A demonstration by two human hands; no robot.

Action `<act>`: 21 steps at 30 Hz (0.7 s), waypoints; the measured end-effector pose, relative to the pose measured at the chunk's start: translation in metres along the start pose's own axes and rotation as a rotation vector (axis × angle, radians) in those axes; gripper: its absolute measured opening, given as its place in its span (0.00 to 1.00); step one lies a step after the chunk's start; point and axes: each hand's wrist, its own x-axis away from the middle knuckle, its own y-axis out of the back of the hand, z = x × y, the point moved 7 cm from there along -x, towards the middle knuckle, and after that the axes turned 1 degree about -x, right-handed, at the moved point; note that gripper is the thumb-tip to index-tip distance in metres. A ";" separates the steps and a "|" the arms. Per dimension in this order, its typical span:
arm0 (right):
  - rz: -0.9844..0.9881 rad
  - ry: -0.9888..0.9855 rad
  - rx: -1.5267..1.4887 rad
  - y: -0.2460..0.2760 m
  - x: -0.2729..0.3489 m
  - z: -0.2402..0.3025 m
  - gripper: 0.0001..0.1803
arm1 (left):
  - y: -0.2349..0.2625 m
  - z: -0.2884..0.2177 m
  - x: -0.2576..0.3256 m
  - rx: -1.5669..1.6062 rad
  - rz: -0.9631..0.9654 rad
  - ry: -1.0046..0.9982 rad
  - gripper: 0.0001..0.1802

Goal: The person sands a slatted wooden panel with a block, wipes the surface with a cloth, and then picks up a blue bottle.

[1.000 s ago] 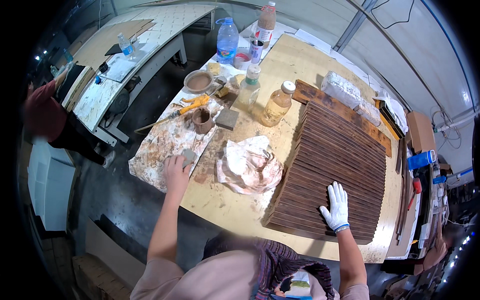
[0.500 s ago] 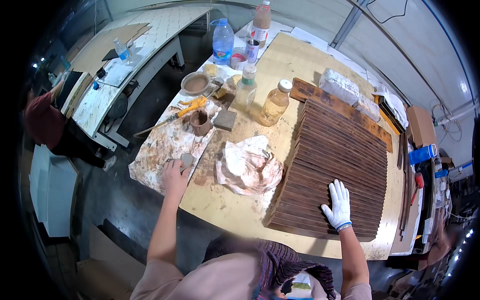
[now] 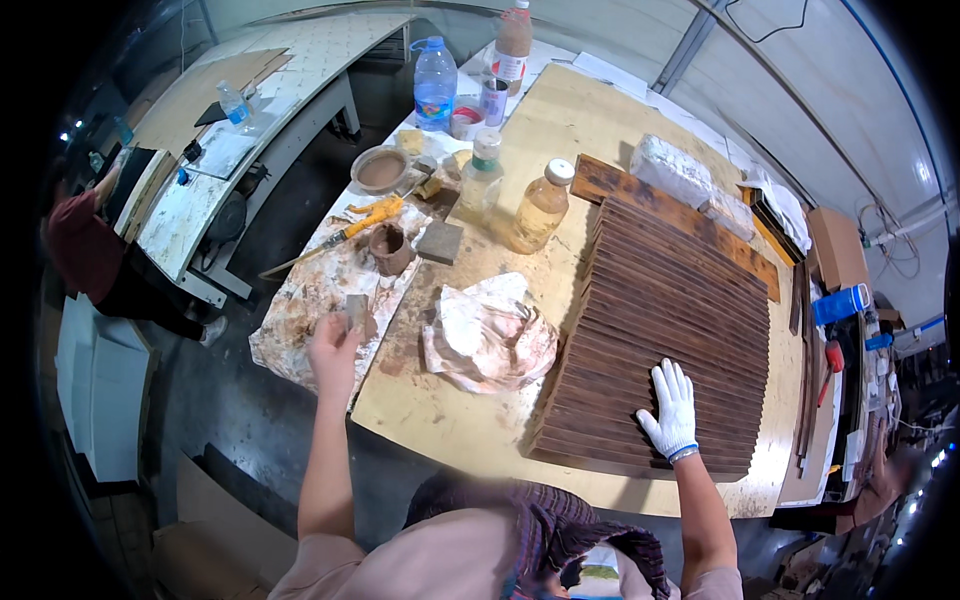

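Note:
My left hand, bare, pinches a small grey sanding block held up on edge over a stained white cloth. My right hand, in a white knit glove, lies flat with fingers stretched on a dark brown stack of grooved wooden strips. Between the hands sits a crumpled, stained white rag. Beyond my left hand are a brown-coated cup, a second grey block and a yellow-handled brush.
A bottle of amber liquid, a clear bottle and a bowl of brown liquid stand farther back on the table. A stained board and a wrapped white bundle lie behind the strips. Another person stands at the left.
My left hand has turned the grey sanding block from lying near the cloth to standing on edge. My right hand stays on the wooden strips. The view has shifted slightly.

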 end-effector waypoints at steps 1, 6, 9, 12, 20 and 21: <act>0.000 -0.001 0.005 -0.001 0.000 0.000 0.50 | -0.001 -0.009 0.001 -0.211 -0.044 -0.129 0.12; -0.010 0.009 0.007 0.000 -0.002 0.002 0.49 | 0.000 -0.023 0.011 -0.687 -0.044 -0.389 0.20; -0.012 0.009 0.002 0.003 -0.003 0.002 0.48 | 0.004 -0.031 0.012 -0.597 -0.120 -0.328 0.21; -0.016 0.015 -0.016 0.003 -0.003 0.003 0.48 | -0.004 0.006 0.008 -0.008 0.011 -0.005 0.14; -0.007 -0.001 0.003 0.002 -0.001 0.002 0.49 | -0.064 -0.029 -0.012 1.037 0.332 0.478 0.10; -0.008 0.001 0.002 0.002 -0.002 0.003 0.49 | -0.062 -0.042 -0.029 1.016 0.335 0.396 0.10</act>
